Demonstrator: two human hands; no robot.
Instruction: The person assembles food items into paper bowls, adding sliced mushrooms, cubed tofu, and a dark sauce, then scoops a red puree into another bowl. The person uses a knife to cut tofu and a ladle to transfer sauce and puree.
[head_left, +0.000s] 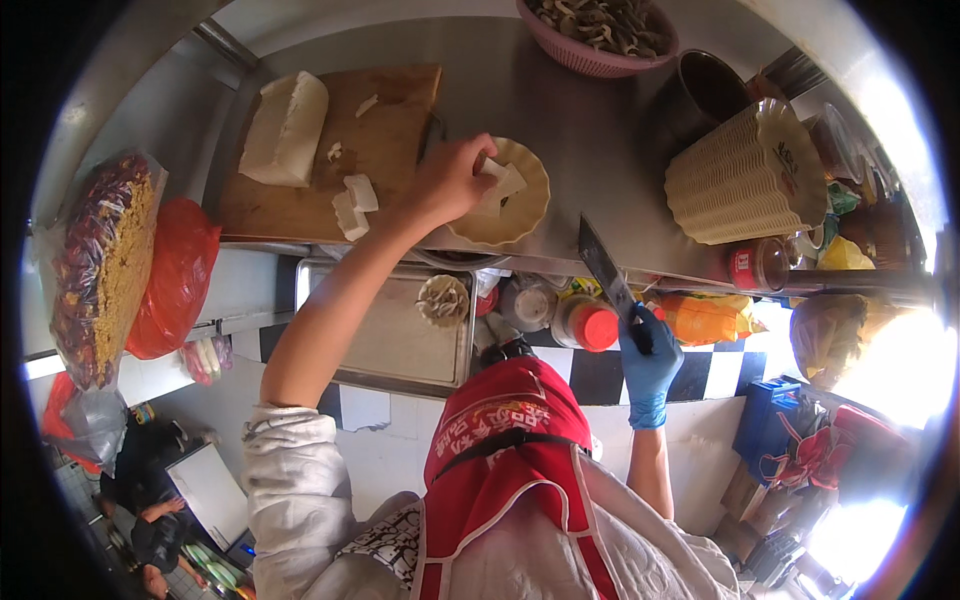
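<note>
My bare left hand (456, 180) is over a cream scallop-edged bowl (530, 208), its fingertips pinching a white slice (491, 169) that looks like tofu. More such slices (511, 182) lie in that bowl. My right hand (651, 360), in a blue glove, grips the handle of a wide-bladed knife (604, 268), the blade pointing away from me past the counter edge. To the left, a large white block (285, 129), apparently tofu, rests on a wooden cutting board (390, 142). Two cut pieces (352, 210) and small crumbs lie near the board's front edge.
A tall nested stack of scalloped bowls (739, 176) lies on its side at right, by a dark metal pot (697, 94). Mushrooms fill a pink basket (600, 56) at the back. Below the counter are a metal tray (390, 352) and a red-lidded jar (595, 327).
</note>
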